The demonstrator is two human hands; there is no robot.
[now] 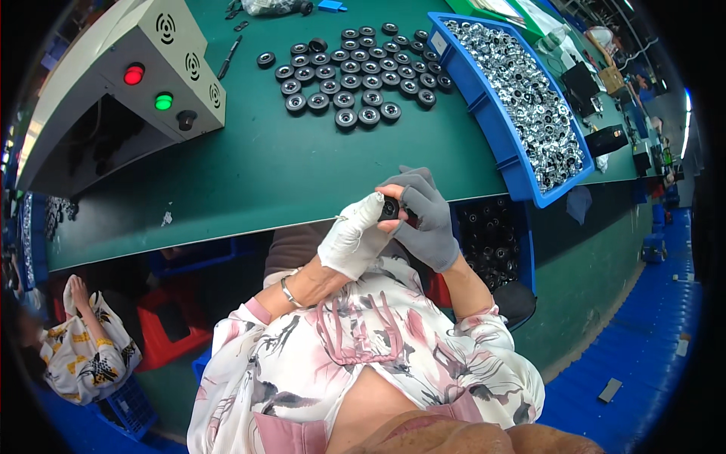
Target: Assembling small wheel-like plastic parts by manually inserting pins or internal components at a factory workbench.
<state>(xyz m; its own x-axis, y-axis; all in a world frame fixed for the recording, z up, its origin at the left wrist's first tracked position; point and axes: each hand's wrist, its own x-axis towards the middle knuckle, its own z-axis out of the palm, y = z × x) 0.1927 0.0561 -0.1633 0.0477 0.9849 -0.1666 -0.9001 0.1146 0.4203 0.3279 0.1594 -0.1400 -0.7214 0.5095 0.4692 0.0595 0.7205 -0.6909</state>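
Just in front of the table's near edge, my two hands meet around a small black wheel (389,209). My left hand (354,236), in a white glove, closes on the wheel from one side. From the other side my right hand (427,219), in a grey glove with bare fingertips, grips it too. Fingers cover part of the wheel's rim. Farther back on the green table (265,166) lies a loose group of similar black wheels (370,66) with shiny centres, most of them flat.
A blue bin (491,121) of shiny metal parts stands at the right. A grey machine (151,53) with red and green buttons occupies the left, a black pen (231,57) beside it. Below the table at right sits a bin of black parts (488,242). Another person (91,340) sits at left.
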